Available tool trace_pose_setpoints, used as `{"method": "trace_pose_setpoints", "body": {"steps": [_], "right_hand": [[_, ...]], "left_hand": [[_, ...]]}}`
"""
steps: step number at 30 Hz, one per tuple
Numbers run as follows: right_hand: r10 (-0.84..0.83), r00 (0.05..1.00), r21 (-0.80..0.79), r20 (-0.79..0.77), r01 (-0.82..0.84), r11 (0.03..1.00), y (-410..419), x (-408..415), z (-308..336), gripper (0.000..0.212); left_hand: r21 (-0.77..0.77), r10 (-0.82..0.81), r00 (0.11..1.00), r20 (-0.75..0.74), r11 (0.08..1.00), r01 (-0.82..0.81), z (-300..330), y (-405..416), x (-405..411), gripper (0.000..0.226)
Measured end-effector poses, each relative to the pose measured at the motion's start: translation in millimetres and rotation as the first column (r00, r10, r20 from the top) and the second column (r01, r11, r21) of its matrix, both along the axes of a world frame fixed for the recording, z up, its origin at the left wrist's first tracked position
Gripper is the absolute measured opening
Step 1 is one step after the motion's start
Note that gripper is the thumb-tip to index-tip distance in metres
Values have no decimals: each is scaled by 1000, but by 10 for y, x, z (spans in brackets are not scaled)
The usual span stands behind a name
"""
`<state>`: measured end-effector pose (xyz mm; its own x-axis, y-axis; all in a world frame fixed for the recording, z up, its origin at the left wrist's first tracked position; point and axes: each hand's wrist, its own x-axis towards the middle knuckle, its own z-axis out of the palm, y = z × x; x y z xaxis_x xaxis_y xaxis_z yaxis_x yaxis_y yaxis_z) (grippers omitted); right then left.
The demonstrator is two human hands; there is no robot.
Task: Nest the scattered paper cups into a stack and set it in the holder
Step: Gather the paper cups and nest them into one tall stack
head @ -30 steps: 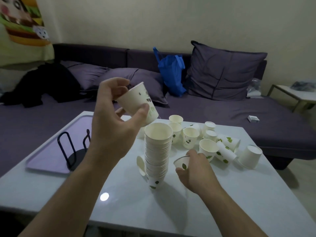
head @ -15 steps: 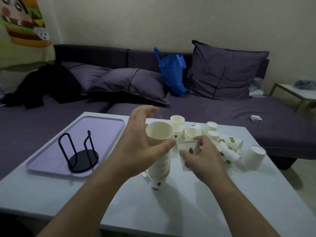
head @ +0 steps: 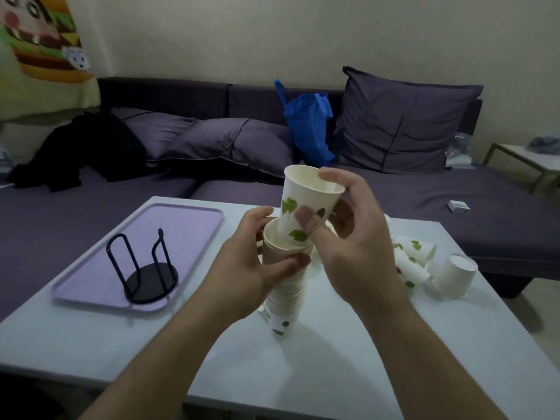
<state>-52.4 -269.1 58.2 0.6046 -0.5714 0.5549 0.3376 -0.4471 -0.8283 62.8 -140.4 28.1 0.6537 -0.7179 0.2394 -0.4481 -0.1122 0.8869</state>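
The right hand [head: 354,237] pinched a leaf-printed white paper cup [head: 306,204] over the tall nested stack [head: 285,286], which the left hand [head: 251,268] gripped. Both hands hid most loose white cups [head: 454,275] at the right; the black wire holder [head: 145,268] stood left.

The left hand [head: 257,262] covers the upper side of the cup stack [head: 285,295], and the right hand [head: 357,247] hides most of the loose cups [head: 415,259] toward the worktop's [head: 394,344] far right corner, so their number cannot be told. The worktop's near edge is cut off by the frame. The small box [head: 458,206] on the sofa [head: 454,189] is too small to read.
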Motion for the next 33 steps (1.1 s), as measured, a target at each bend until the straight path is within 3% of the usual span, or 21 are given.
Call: {"method": "trace_pose_setpoints", "body": {"steps": [6,13,16,19,22,25,27,29,33], "right_hand": [[33,999,30,-28,-32,999,-49,28,-77,51],[-122,987,-188,-109,100,977,-110,0,-102,51],[-149,966,-333,-213,72,940,-129,-26,-114,56],[-30,959,-266,-282,-49,963,-141,-58,-149,56],[6,975,-125,-221,-34,992,-172,-104,-167,41],[-83,976,12,-199,87,996,-259,-123,-269,29],[-162,953,78,-256,188,979,-355,-112,-409,30],[-220,918,116,-329,270,956,-437,-104,-542,33],[-285,876,109,-389,351,930,-518,-126,-665,32]], "left_hand": [[-4,13,1000,14,1000,-13,-14,19,-8,72],[-45,-6,1000,-7,999,6,7,30,-15,74],[-34,-4,1000,-2,999,4,-20,21,6,72],[42,-54,998,-11,998,54,-22,57,67,80],[62,-121,988,-91,990,127,2,152,145,83],[32,69,984,-166,997,-65,-71,184,244,57],[169,253,962,-101,958,-234,-224,165,342,35],[302,305,952,-11,909,-288,-428,137,422,28],[386,129,945,299,890,-243,-824,64,497,49]]}}
